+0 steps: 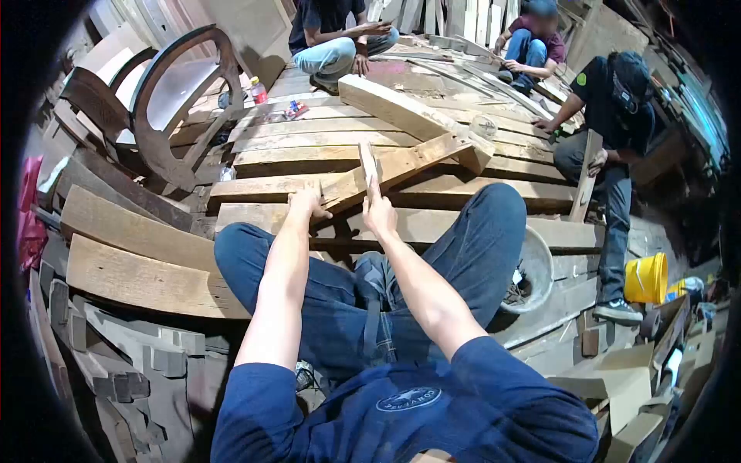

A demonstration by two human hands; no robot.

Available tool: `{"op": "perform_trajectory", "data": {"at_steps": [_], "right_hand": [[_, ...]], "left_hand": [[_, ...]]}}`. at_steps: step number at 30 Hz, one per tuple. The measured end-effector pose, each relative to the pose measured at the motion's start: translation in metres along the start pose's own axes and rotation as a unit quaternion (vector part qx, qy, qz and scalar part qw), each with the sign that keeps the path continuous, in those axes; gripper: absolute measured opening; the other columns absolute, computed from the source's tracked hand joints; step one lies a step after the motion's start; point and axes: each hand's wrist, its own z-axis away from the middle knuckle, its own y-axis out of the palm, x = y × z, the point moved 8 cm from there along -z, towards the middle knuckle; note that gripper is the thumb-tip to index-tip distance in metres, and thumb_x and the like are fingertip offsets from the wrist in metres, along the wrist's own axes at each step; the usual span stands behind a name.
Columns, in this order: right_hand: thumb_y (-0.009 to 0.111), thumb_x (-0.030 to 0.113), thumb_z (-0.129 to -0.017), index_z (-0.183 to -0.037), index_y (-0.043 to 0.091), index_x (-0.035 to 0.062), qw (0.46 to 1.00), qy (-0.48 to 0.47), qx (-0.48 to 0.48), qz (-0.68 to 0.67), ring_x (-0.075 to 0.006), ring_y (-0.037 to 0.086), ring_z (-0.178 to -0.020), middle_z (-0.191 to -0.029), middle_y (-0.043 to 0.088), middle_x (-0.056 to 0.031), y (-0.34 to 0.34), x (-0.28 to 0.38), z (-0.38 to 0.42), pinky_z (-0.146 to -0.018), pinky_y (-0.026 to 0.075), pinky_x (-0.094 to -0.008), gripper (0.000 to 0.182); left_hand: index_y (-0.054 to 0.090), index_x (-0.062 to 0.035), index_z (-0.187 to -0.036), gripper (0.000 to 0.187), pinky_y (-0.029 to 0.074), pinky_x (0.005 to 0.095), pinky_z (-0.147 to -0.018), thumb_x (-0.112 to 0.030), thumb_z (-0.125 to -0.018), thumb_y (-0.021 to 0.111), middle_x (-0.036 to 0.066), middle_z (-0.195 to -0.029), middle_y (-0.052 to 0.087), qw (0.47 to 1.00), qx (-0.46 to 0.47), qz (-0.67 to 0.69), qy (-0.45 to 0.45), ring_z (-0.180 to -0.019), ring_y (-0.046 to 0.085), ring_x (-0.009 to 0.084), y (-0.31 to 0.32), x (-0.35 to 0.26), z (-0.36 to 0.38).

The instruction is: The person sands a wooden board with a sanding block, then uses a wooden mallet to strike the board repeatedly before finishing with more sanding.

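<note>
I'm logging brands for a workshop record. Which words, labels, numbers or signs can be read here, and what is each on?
"CONVERSE": the oval print on the blue shirt of the person wearing the camera.
Too small or blurred to read: the red bottle, the small bright packets, the light patch on a co-worker's dark sleeve.
No numbers or signs can be read.

Tan beam (pixel 421 159) (almost golden), bright yellow bucket (pixel 645 279)

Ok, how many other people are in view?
3: person in light jeans, top centre; person in maroon, upper right; person in black shirt, right, nearest you. Others may be hidden.
</note>
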Motion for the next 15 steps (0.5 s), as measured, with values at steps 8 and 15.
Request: {"op": "perform_trajectory", "data": {"at_steps": [8, 15], "right_hand": [[0.053, 0.028, -0.093, -0.157, 0.007, 0.0287, 1.000, 0.006, 0.002, -0.012, -0.0446, 0.066, -0.078, -0.089, 0.065, -0.0271, 0.013, -0.001, -0.002, -0.072, 0.053, -0.0552, 0.079], [0.053, 0.028, -0.094, -0.157, 0.003, 0.0332, 0.999, 0.029, 0.008, -0.013, -0.0447, 0.066, -0.081, -0.092, 0.064, -0.0270, 0.007, 0.004, 0.002, -0.074, 0.054, -0.0548, 0.080]], "left_hand": [[0.013, -0.0110, -0.155, 0.132, 0.039, 0.0596, -0.105, -0.053, -0.057, 0.091, 0.017, -0.159, 0.025, 1.000, 0.010, 0.004, -0.021, -0.139, 0.041, 0.0347, 0.000, -0.003, 0.002], [0.015, -0.0104, -0.154, 0.132, 0.037, 0.0606, -0.107, -0.052, -0.056, 0.092, 0.018, -0.156, 0.032, 1.000, 0.020, 0.012, -0.008, -0.139, 0.041, 0.0350, 0.005, -0.001, -0.007]]}}
